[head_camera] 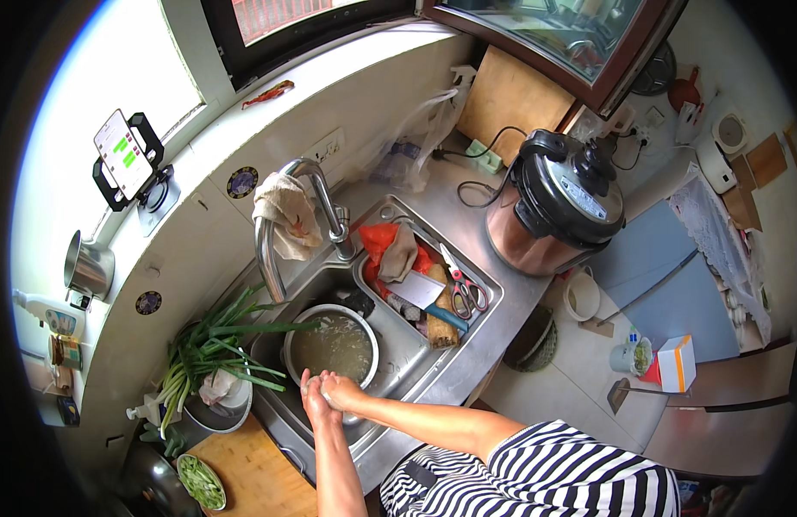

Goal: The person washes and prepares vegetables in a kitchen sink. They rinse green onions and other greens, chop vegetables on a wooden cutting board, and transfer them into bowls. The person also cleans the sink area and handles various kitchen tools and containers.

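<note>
At the near rim of a metal pot (331,349) of cloudy water with pale bits in it, my left hand (318,402) and my right hand (342,391) are pressed together. Between them a small pale, wet lump shows; the fingers hide most of it. The pot stands in the left basin of a steel sink (398,371), below a curved chrome faucet (267,258) with a beige cloth (287,216) draped over it. In the smaller basin lie a cleaver (416,289) with a blue handle, red-handled scissors (463,292), a brown root-like piece (441,323) and a red plastic bag (377,240).
Green onions (207,349) and pale meat (218,386) rest on a bowl (233,420) left of the sink. Nearer are a wooden cutting board (256,472) and a dish of cut greens (202,481). An electric pressure cooker (553,207) stands right; a phone (122,155) is on the sill.
</note>
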A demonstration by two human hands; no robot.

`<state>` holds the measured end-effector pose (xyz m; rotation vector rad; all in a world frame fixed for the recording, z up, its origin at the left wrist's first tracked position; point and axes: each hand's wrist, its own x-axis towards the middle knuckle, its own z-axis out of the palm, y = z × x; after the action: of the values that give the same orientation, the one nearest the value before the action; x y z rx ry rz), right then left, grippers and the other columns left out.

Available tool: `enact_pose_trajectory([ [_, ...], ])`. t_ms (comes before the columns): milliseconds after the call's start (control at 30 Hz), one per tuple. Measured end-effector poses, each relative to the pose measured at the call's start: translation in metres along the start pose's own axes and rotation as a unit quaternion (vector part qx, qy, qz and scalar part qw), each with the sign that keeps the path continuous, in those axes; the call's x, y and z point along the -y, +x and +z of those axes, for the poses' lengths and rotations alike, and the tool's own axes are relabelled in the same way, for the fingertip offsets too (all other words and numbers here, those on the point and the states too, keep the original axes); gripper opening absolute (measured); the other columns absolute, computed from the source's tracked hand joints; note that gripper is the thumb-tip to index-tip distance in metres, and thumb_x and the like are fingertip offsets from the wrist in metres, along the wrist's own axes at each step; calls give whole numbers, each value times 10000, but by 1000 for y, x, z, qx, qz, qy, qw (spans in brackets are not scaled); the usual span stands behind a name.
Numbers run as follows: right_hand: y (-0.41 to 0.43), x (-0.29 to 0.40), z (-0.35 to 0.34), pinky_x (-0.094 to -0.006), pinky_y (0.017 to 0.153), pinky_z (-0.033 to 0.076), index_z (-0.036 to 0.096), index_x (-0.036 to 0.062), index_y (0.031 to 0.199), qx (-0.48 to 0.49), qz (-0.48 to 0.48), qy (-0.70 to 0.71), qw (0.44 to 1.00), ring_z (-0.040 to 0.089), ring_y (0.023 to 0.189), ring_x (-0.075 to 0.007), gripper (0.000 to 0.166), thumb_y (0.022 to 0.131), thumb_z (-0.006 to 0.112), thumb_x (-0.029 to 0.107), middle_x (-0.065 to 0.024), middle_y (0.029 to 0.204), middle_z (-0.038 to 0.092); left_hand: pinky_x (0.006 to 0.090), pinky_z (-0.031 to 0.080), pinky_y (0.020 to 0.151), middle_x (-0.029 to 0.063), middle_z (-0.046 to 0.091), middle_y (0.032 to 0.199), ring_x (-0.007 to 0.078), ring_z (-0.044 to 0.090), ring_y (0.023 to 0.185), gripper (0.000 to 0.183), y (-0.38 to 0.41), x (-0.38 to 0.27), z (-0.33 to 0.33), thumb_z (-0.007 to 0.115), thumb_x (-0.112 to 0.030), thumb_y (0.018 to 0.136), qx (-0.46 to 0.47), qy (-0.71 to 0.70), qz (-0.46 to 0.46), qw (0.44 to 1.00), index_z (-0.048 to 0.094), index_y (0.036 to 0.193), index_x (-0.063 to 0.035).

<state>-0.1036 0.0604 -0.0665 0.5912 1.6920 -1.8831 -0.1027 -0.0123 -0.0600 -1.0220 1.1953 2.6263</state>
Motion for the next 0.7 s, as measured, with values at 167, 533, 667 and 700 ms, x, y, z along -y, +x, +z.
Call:
enact_pose_trajectory([
  [167, -11, 14, -31, -217, 287, 166, 554, 241, 827, 220, 212, 235, 923, 349, 355, -56, 330, 926, 381, 504, 73, 596, 513, 409, 489, 858, 122, 610, 899, 261, 597, 868, 508, -9, -5, 9, 527, -20, 818, 82, -13, 23, 996, 393, 1301, -102],
  [533, -26, 11, -45, -394, 1028, 321, 383, 58, 1336, 29, -392, -164, 905, 390, 1234, -339, 607, 848, 612, 336, -205, 1316, 385, 375, 495, 756, 28, 571, 877, 197, 569, 840, 341, -8, 16, -1, 506, -462, 897, -52, -127, -39, 990, 526, 910, -121],
  [667, -27, 9, -25, -343, 889, 443, 476, 19, 1139, -9, -270, 89, 959, 543, 1044, -241, 344, 856, 611, 161, -137, 1103, 544, 346, 495, 743, 59, 575, 846, 205, 576, 814, 392, -3, 32, -4, 460, -458, 919, -23, -129, -13, 991, 503, 895, -70],
  [700, -17, 3, -20, -313, 830, 476, 482, 16, 1092, 5, -144, 261, 955, 578, 967, -193, 276, 873, 592, 142, -112, 1031, 574, 353, 499, 738, 82, 572, 887, 217, 574, 831, 413, -17, 24, 20, 410, -431, 948, -77, -92, 13, 993, 494, 916, -29],
])
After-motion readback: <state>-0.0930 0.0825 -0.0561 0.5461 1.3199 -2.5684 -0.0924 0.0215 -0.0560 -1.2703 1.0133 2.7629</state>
